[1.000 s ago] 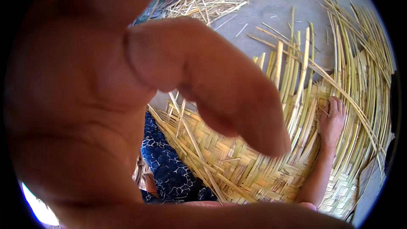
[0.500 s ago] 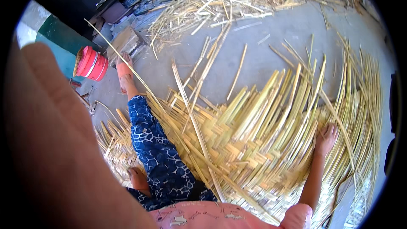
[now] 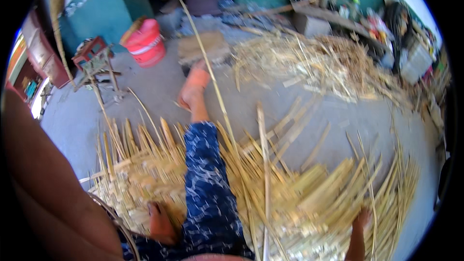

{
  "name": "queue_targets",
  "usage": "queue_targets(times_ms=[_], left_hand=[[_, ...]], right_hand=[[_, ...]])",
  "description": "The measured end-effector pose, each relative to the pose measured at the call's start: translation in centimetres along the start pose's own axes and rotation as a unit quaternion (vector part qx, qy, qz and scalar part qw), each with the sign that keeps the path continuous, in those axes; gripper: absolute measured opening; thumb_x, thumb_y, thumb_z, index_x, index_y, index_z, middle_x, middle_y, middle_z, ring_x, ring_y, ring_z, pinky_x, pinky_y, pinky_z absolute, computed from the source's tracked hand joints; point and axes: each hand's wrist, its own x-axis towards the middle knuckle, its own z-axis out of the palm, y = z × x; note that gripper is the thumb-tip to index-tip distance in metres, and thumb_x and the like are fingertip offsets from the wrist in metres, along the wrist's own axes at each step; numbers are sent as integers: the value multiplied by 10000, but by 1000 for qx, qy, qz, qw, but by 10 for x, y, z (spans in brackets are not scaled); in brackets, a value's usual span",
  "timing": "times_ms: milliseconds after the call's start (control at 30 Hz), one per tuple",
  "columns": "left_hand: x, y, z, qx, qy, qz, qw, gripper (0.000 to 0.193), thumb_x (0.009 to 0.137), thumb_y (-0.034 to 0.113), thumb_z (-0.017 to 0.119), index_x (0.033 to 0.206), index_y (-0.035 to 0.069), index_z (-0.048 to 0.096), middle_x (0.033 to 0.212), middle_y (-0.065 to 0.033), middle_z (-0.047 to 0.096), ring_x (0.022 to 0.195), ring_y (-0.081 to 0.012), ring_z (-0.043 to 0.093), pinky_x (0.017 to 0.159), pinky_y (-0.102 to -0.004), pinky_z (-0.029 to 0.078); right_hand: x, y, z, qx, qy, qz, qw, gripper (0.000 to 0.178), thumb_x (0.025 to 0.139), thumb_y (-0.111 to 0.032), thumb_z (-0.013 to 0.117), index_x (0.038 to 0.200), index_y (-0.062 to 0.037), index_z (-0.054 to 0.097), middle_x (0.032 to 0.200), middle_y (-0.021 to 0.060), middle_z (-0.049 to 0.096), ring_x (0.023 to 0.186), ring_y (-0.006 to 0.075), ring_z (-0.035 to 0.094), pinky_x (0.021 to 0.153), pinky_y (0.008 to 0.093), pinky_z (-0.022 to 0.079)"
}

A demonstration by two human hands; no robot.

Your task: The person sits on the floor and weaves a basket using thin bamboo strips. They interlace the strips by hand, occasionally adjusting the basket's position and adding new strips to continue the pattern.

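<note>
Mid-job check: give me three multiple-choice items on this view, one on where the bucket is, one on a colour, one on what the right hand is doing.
1. Where is the bucket?
A. On the mat, by the right hand
B. On the floor at far left, beyond the foot
C. On the shelf at far right

2. What colour is the trouser leg?
A. Plain white
B. Red
C. Blue, patterned

3. What is the right hand doing?
A. Lying open on the strips
B. Gripping the bucket
C. Raised at the camera

Answers:
B, the red bucket stands on the concrete floor, up and left of the foot.
C, the trouser leg is dark blue with pale marks.
A, the right hand rests on the mat of strips, holding nothing.
</note>
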Motion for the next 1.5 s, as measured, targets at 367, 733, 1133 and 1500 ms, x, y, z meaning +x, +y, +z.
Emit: queue_targets(times_ms=[367, 733, 1133, 1500], left_hand=[[-38, -47, -49, -12, 28, -89, 996, 400, 808, 55, 651, 1178, -26, 525, 1138, -176, 588, 884, -200, 638, 757, -308, 522], [-47, -54, -64, -8, 51, -64, 997, 400, 802, 46, 657, 1177, -17, 530, 1153, -175, 581, 874, -195, 637, 743, -303, 522], [-12, 0, -206, 15, 149, 165, 975, 401, 797, 36, 663, 1175, -7, 536, 1170, -174, 574, 863, -188, 637, 728, -297, 521], [-72, 11, -286, 148, 183, 168, 957, 403, 791, 28, 669, 1173, 1, 541, 1186, -172, 567, 853, -183, 636, 715, -292, 521]], right_hand=[[-75, -109, -178, 145, 251, -70, 954, 156, 829, -179, 596, 957, -183, 684, 1061, 144, 636, 980, 322, 588, 820, 431, 492], [-199, -363, -230, 471, 134, -421, 764, 364, 692, 61, 549, 1045, -14, 591, 1237, 181, 512, 1179, 380, 434, 1007, 462, 334], [-303, -462, -301, 520, 70, -556, 644, 207, 817, -36, 573, 1021, -18, 597, 1184, 179, 548, 1103, 374, 479, 943, 438, 381], [-388, -476, -322, 383, 84, -696, 602, 198, 793, -89, 604, 984, -41, 612, 1151, 122, 575, 1145, 336, 474, 968, 445, 349]])
